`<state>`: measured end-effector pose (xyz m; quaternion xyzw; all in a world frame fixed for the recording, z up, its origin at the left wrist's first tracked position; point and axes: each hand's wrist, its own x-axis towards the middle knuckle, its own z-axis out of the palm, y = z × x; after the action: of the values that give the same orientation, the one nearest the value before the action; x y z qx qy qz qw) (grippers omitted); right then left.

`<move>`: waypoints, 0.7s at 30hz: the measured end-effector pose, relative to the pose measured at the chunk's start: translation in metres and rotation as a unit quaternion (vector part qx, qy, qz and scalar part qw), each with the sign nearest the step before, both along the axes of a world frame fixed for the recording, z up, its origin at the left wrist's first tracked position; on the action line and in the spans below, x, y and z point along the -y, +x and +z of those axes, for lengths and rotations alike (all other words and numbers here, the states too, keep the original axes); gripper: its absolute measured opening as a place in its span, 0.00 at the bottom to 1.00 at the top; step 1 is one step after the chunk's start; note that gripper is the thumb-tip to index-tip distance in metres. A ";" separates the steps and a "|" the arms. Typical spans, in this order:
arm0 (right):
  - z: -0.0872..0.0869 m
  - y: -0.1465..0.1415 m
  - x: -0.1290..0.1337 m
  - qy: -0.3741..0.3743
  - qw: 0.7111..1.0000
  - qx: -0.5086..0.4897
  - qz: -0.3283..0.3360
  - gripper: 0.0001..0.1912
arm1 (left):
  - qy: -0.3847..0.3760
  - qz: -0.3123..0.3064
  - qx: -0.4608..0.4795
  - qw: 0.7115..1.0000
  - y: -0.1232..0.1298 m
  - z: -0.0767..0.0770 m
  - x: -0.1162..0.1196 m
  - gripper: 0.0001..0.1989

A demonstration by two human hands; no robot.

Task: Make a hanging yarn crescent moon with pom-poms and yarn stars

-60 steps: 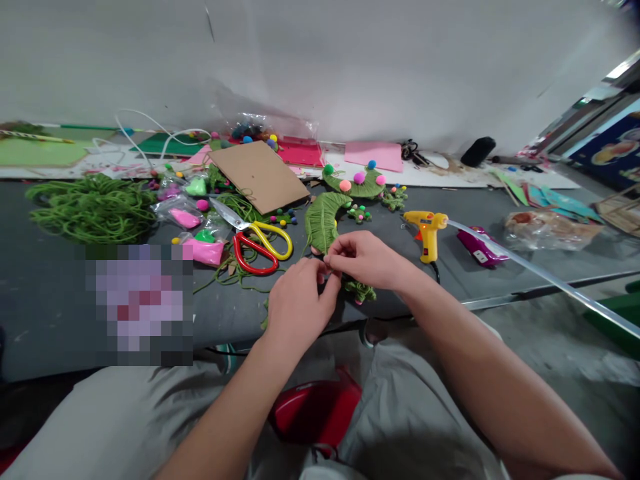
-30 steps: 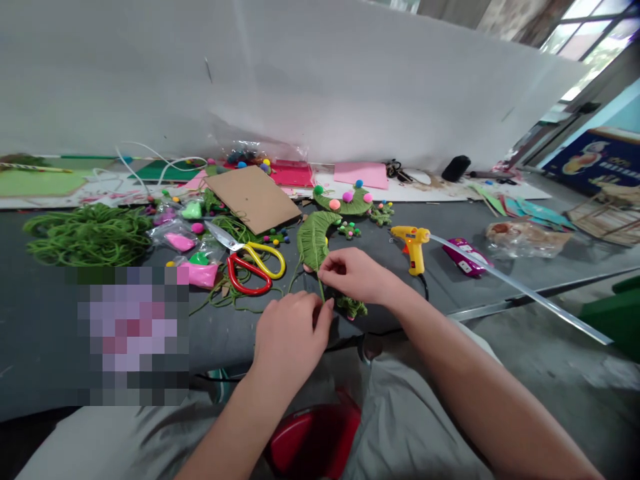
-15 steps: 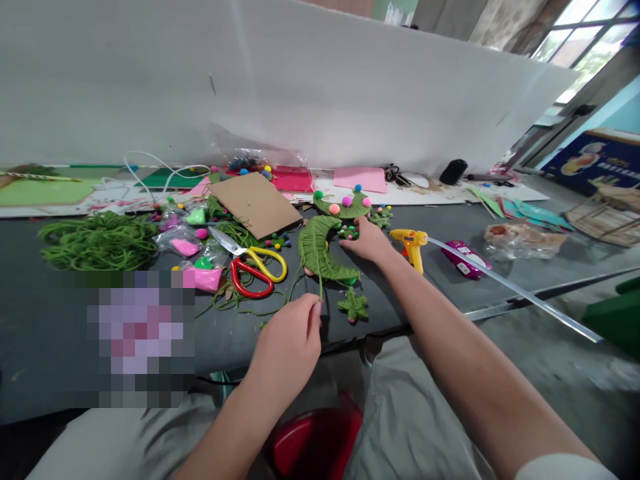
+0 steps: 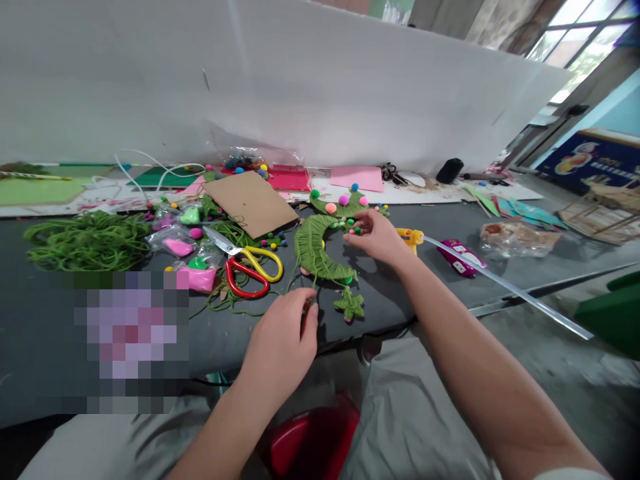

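A green yarn-wrapped crescent (image 4: 311, 250) lies on the dark table, with a small green yarn star (image 4: 350, 305) below its lower tip. Just below the crescent, my left hand (image 4: 283, 333) pinches a green yarn strand that runs up to it. My right hand (image 4: 377, 237) is right of the crescent, thumb and fingers apart, beside small coloured pom-poms (image 4: 353, 227); nothing shows in its grip. Behind them lies another green wrapped piece (image 4: 340, 201) topped with larger pom-poms.
Scissors (image 4: 247, 267) with red and yellow handles lie left of the crescent, near a green yarn heap (image 4: 93, 241) and a brown cardboard piece (image 4: 251, 203). To the right are a yellow glue gun (image 4: 411, 238) with a long clear stick and a purple item (image 4: 460, 258).
My right hand has lifted slightly and shifted right, its fingers spreading away from the small pom-poms. The yarn strand above my left hand now hangs less taut across the crescent.
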<state>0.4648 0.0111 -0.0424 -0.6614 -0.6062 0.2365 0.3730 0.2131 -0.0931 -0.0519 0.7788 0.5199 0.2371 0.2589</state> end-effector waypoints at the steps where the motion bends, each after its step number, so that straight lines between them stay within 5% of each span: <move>1: 0.004 -0.005 0.008 -0.006 0.996 -0.076 0.037 0.29 | 0.022 -0.001 0.016 1.000 -0.001 0.000 -0.002 0.12; 5: 0.016 -0.031 0.030 -0.113 0.912 -0.349 0.184 0.23 | 0.057 0.039 0.120 0.990 -0.007 0.003 -0.012 0.13; 11: 0.015 -0.055 0.033 -0.214 0.813 -0.476 0.256 0.20 | 0.027 0.104 0.266 0.958 -0.022 0.005 -0.025 0.15; 16: 0.013 -0.062 0.038 -0.253 0.777 -0.500 0.287 0.22 | 0.000 0.075 0.327 0.942 -0.027 0.008 -0.025 0.19; 21: 0.011 -0.069 0.040 -0.282 0.773 -0.488 0.292 0.20 | -0.083 0.041 0.389 0.917 -0.025 0.012 -0.024 0.17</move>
<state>0.3961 -0.0294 -0.0318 -0.3237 -0.4128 0.7854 0.3284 0.1880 -0.0692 -0.0399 0.5785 0.4278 0.4877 0.4944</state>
